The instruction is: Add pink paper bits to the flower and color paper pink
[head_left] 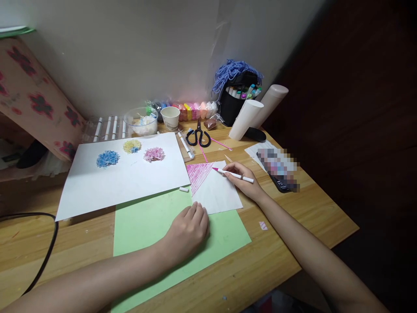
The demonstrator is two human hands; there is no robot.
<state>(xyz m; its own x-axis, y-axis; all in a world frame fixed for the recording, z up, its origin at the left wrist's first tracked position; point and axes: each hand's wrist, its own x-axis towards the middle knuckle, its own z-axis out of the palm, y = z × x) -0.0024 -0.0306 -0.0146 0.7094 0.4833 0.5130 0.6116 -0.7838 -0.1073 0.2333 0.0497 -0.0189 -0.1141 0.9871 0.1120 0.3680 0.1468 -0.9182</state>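
Marker pinched between thumb and fingers, your right hand point(239, 176) works at 2 o'clock on a small white paper point(218, 191), which serves here as the centre of the dial. The pink-tipped marker point(243, 178) slants across your fingers, its nib pointing to 9 o'clock at the border of a patch of pink strokes that fills the paper's 10 o'clock corner. Your left hand point(189, 226) rests back-up at 7 o'clock, its fingers curled and pressed together at the paper's near edge; whether anything lies under that palm, you cannot tell from here. Beneath the white paper and your left forearm spreads a light green sheet point(146, 230), lying on the wooden surface point(325, 221).

A white cap point(184, 189) (small, loose and lying on its side) sits at 9 o'clock, just beside the paper. Farther out, between 9 and 10, a large white sheet point(130, 189) carries three fluffy clusters: blue point(108, 159), yellow point(132, 146) and pink point(154, 154). Black-handled scissors point(198, 140) lie at 11 o'clock, with a paper cup point(170, 118) beyond them toward 10. Near 12 to 1 stands a black holder point(230, 108) of markers, topped with blue yarn point(233, 71). At 4 o'clock, a patterned scrap point(263, 225) lies near your right forearm.
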